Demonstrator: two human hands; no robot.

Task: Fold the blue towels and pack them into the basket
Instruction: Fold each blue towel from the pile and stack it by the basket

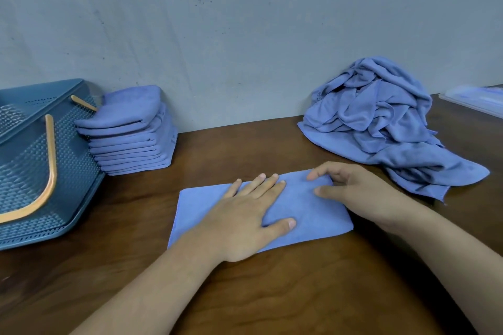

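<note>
A blue towel (pixel 304 212), folded into a long rectangle, lies flat on the brown table in front of me. My left hand (pixel 245 215) presses flat on its middle with straight, spread fingers. My right hand (pixel 351 190) rests on the towel's right end, fingers curled, thumb and fingertips touching the cloth near its far right corner. A stack of several folded blue towels (pixel 130 133) stands against the wall at the left. Beside it is the dark blue perforated basket (pixel 68 144) with orange handles. A heap of unfolded blue towels (pixel 381 122) sits at the back right.
The grey wall (pixel 245 22) runs close behind the table. A clear plastic packet (pixel 473 99) lies at the far right edge. Bare brown table (pixel 299 294) stretches in front of the towel.
</note>
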